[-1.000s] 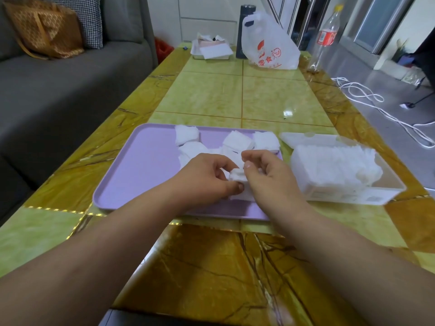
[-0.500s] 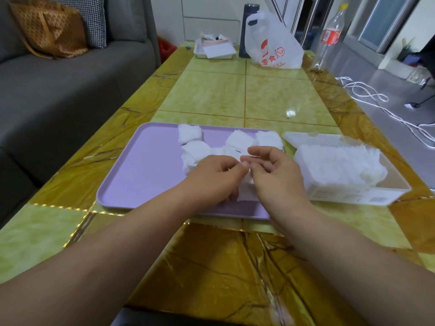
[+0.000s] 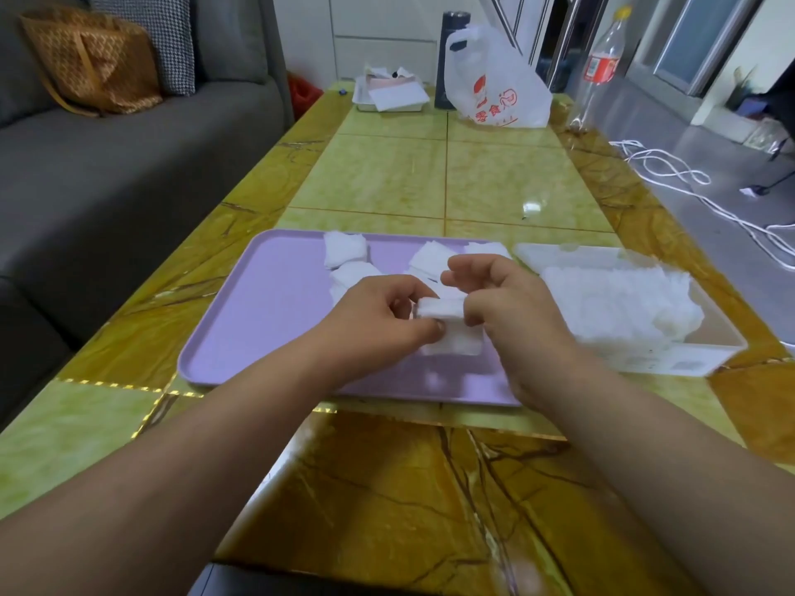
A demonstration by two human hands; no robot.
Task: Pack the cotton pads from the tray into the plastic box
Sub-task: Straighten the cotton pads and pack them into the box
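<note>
A lilac tray (image 3: pixel 266 311) lies on the table in front of me. White cotton pads (image 3: pixel 344 251) are scattered along its far side. My left hand (image 3: pixel 374 320) and my right hand (image 3: pixel 512 311) meet over the tray's right half. Both pinch a small stack of cotton pads (image 3: pixel 439 307) between them, a little above more pads lying on the tray. To the right stands the open plastic box (image 3: pixel 714 342), filled with a row of white pads (image 3: pixel 615 303). Its lid (image 3: pixel 542 251) lies behind it.
The table (image 3: pixel 430 174) is glossy green and amber stone. At its far end stand a white plastic bag (image 3: pixel 499 88), a dark flask (image 3: pixel 451 23), a small white tray with papers (image 3: pixel 387 94) and a plastic bottle (image 3: pixel 602 62). A grey sofa (image 3: pixel 107 165) runs along the left. White cable (image 3: pixel 671 174) lies on the floor at right.
Both hands have lifted slightly from the tray with a small stack of pads now held between them. The head camera has moved a little closer.
</note>
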